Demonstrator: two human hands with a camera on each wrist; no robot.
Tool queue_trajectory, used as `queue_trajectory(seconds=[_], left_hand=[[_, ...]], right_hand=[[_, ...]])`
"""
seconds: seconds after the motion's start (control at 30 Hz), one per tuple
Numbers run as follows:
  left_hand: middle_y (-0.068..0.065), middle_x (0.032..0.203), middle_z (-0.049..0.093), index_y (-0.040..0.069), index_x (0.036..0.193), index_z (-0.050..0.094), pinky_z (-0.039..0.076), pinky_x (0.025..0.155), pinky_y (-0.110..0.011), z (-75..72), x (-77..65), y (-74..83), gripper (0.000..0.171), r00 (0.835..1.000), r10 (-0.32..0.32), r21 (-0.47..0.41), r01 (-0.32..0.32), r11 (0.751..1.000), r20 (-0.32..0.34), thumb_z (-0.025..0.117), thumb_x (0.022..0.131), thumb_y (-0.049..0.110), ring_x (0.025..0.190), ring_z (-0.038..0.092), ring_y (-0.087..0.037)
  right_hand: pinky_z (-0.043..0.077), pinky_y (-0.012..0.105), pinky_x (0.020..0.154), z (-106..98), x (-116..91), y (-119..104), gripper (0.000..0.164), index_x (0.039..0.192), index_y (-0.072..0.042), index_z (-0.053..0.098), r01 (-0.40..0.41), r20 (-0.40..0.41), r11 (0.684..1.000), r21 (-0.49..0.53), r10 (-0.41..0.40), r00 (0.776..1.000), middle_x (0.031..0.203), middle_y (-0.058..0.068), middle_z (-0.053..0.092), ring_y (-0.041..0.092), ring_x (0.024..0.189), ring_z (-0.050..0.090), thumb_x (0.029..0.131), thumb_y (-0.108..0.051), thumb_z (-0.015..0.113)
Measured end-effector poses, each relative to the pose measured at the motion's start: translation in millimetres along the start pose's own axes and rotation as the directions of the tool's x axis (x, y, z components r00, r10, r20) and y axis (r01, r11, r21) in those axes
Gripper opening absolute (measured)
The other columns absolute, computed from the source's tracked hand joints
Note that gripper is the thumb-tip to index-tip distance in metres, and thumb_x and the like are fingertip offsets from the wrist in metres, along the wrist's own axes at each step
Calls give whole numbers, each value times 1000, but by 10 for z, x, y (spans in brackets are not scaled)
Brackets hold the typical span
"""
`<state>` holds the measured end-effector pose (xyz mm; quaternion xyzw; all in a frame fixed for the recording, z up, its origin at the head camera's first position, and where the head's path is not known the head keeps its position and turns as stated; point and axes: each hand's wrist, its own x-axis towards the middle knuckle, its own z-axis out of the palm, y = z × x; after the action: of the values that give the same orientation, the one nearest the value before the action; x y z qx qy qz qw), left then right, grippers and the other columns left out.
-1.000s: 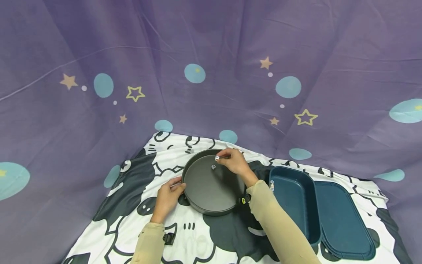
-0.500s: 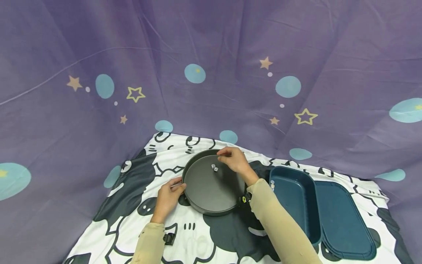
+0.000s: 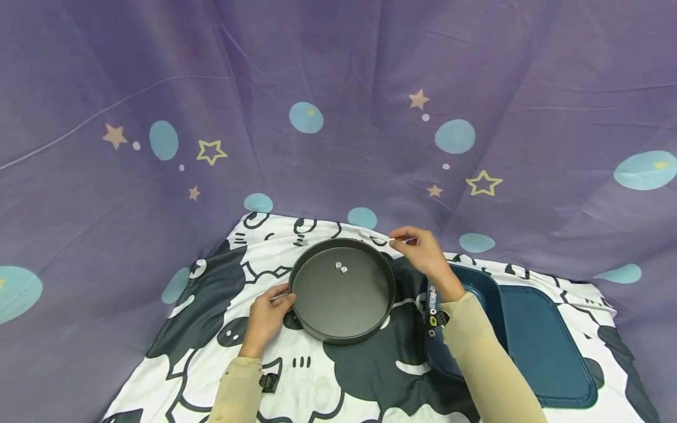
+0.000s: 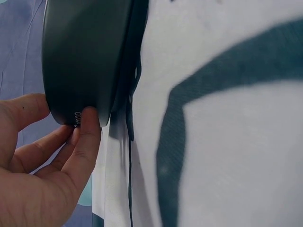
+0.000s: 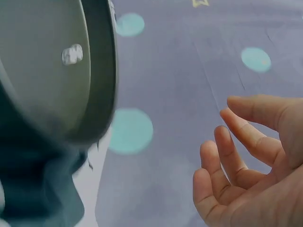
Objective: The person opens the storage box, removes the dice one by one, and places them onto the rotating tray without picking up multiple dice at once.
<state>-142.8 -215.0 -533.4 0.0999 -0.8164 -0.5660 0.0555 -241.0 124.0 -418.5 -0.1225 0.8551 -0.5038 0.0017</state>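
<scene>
A round dark grey cake pan (image 3: 344,311) stands on the patterned cloth. Two small white dice (image 3: 341,268) lie side by side on its floor, toward the back. At the pan's left side my left hand (image 3: 267,317) holds it. In the left wrist view the thumb of that hand (image 4: 52,175) meets the pan's edge, and fingers press its outer wall. My right hand (image 3: 423,252) hovers beyond the pan's right rim. In the right wrist view its fingers (image 5: 227,151) are loosely bent, with nothing between them and the thumb.
Under my right forearm stands a deep blue rectangular container (image 3: 478,279), partly covered by the sleeve. Several more dice (image 3: 432,296) show along its left side. To its right lies a flat blue lid (image 3: 550,346). A purple curtain (image 3: 338,158) hangs behind the cloth.
One die left my right hand's fingers and came to rest beside the other in the pan. The right hand then moved right, past the rim. My left hand has stayed on the pan.
</scene>
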Motion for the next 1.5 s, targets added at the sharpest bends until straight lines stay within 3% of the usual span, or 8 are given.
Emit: queue_trajectory(seconds=[0.3,0.6,0.8,1.13,1.27,1.5], left_hand=[[-16,115,71,1,126,67,59,81,-25,-44,-9,-5,35,1000,-9,6,9,1000,3,72,94,15,104,70,-25],[-15,119,70,1,125,68,60,81,-26,-17,-6,-2,34,1000,-6,9,6,1000,-3,72,94,15,104,70,-25],[-17,120,69,0,126,67,60,81,-26,3,-6,7,36,1000,-9,-3,9,1000,0,72,94,15,104,70,-26],[-17,120,69,0,127,67,59,81,-25,4,7,-8,36,1000,-6,-9,6,1000,5,72,94,15,104,70,-26],[-17,120,68,0,126,67,60,81,-26,4,5,-9,36,1000,-9,-6,9,1000,6,72,94,14,104,70,-26],[-17,120,69,1,126,67,60,81,-26,7,8,11,35,1000,-5,11,5,1000,3,71,94,15,104,70,-26]], right_hand=[[54,44,80,-427,-237,307,29,119,-7,70,-44,-32,999,10,44,999,112,13,66,24,92,63,99,-27,67],[53,23,76,-608,-466,722,31,120,1,68,-74,-99,996,41,78,992,111,18,65,23,93,64,98,-21,68],[52,18,79,-625,-548,977,30,121,3,67,-118,-83,993,13,119,989,117,20,66,10,97,62,98,-16,68],[54,33,75,-542,-547,1307,27,123,3,67,-215,-15,976,-37,214,977,110,20,69,30,99,63,98,-4,62],[52,34,72,-495,-540,1421,28,121,4,68,-240,13,970,-44,241,970,108,21,70,27,95,64,94,1,62],[48,31,66,-437,-528,1515,28,118,3,70,-216,50,972,-92,221,974,109,21,69,21,82,58,90,7,64]])
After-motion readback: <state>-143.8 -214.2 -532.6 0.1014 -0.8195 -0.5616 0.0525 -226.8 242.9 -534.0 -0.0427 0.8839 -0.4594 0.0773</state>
